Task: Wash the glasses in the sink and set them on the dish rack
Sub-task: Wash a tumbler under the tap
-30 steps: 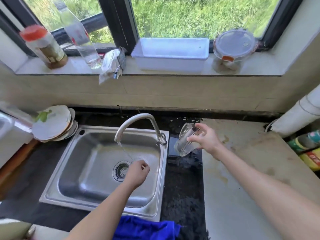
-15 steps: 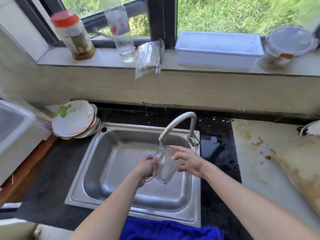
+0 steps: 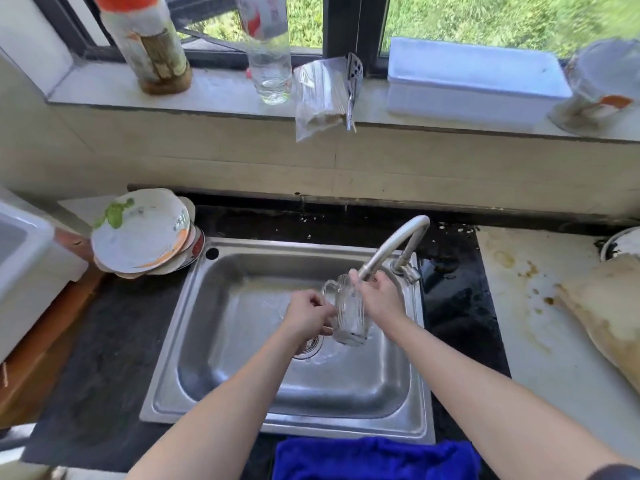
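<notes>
A clear ribbed glass mug (image 3: 349,315) with a handle hangs over the steel sink (image 3: 242,341), just under the spout of the curved faucet (image 3: 394,244). My left hand (image 3: 308,315) grips its handle side with curled fingers. On the mug's right side, my right hand (image 3: 379,299) holds it near the rim. Water pools around the drain below. No dish rack shows in view.
Stacked dirty plates (image 3: 142,233) lean at the sink's back left corner. A white appliance (image 3: 24,258) stands at far left. A blue cloth (image 3: 374,459) lies at the front edge. The stained white counter (image 3: 540,327) is to the right. Jar, bottle, bag and containers line the windowsill.
My right hand brought the mug from the counter right of the faucet to under the spout, and my left hand took hold of it. The camera has swung left and closer.
</notes>
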### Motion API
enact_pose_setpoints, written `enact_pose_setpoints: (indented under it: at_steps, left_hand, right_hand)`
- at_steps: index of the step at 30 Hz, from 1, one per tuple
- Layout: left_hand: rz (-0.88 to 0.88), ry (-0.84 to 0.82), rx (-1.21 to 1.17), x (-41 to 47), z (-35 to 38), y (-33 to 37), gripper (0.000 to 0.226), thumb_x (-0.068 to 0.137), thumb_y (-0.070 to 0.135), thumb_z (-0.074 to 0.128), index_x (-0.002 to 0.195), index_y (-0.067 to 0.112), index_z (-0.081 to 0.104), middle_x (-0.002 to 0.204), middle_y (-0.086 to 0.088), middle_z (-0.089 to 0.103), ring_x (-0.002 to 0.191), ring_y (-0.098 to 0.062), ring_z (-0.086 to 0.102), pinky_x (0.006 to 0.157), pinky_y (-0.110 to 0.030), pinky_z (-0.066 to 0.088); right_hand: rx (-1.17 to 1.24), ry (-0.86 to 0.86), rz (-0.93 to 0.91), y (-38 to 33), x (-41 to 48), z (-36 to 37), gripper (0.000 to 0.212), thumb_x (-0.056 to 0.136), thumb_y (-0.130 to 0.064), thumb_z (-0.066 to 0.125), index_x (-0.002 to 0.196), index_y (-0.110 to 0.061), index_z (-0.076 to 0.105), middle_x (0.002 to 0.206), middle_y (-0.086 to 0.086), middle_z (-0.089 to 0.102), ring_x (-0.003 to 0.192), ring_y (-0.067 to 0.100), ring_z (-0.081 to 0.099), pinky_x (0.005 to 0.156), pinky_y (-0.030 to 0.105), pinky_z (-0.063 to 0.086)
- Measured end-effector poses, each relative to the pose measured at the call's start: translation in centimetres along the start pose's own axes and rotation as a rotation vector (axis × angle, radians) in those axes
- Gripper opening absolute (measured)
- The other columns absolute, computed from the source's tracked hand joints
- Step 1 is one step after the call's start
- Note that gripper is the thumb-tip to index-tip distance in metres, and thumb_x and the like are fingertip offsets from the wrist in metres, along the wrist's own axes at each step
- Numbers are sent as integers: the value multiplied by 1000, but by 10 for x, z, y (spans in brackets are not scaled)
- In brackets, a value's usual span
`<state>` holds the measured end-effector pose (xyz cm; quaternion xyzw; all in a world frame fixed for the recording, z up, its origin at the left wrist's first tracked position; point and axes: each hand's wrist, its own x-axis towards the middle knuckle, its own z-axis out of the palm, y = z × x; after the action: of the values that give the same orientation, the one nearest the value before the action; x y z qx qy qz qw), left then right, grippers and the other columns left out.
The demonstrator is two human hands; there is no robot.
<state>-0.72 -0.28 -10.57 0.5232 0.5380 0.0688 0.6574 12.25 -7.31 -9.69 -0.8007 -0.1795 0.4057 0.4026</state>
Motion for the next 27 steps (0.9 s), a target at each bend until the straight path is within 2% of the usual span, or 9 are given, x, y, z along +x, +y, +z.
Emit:
enact_pose_setpoints:
  at_steps: [5,8,11,13,15,18,20,24,27]
  left_hand:
    - [-65,53,-164,-1,2,5,31,85,-8,58,67,10,40,63,-18,55,43,-23,60,42,-29,54]
    - [-65,-19,-119,-6,3,6,31,84,-7,61,68,9,40,66,-21,58,50,-26,63,46,-30,56]
    - [-95,-94,-183,-7,-6,14,22,86,-3,62,79,7,44,78,-23,60,57,-28,62,51,-35,58]
    - [-75,-71,-267,-6,-15,23,16,90,4,60,99,7,47,91,-19,58,61,-25,59,51,-36,58]
    - [-31,-52,-152,-3,-17,32,22,93,8,54,115,10,51,98,-13,56,66,-22,58,50,-35,57]
    - [9,-115,19,-4,-7,43,17,93,9,48,105,1,58,90,-15,56,63,-22,59,46,-31,53]
    - [7,-114,-26,-2,-5,43,13,93,7,49,98,-2,56,85,-15,56,63,-23,61,51,-34,55]
    - [-7,-86,-278,1,-14,32,11,95,2,48,87,0,55,85,-16,59,68,-26,61,58,-33,55]
    - [-48,-132,-300,3,-21,26,13,97,7,49,86,4,57,88,-19,61,72,-26,59,65,-34,52]
  right_hand:
    - [-110,-78,-95,0,-14,12,62,92,-56,52,142,-22,35,124,-10,48,118,16,46,104,43,38]
    - [9,-50,-2,-6,6,8,38,95,-53,48,113,-20,56,103,-7,60,104,21,56,94,41,45]
    - [-3,-89,31,-3,15,5,41,93,-55,50,119,-25,56,110,-7,63,102,18,58,96,42,47]
    - [-54,-133,26,0,16,0,38,93,-56,48,118,-29,57,113,-9,63,105,17,58,97,43,46]
    - [17,-235,79,-4,17,-2,39,92,-59,50,114,-28,61,110,-7,64,107,19,59,98,43,46]
    - [120,-378,188,-10,21,0,53,78,-71,55,98,-25,72,103,5,73,104,26,67,100,47,48]
    - [216,-423,239,-9,24,-3,54,83,-68,54,102,-21,73,104,10,73,102,27,68,101,46,48]
    - [228,-575,305,-6,16,-23,47,94,-58,47,109,-19,68,100,9,73,82,24,68,66,33,55]
    - [124,-470,172,-11,9,-31,32,92,-46,60,108,-19,67,103,10,69,76,23,66,56,35,54]
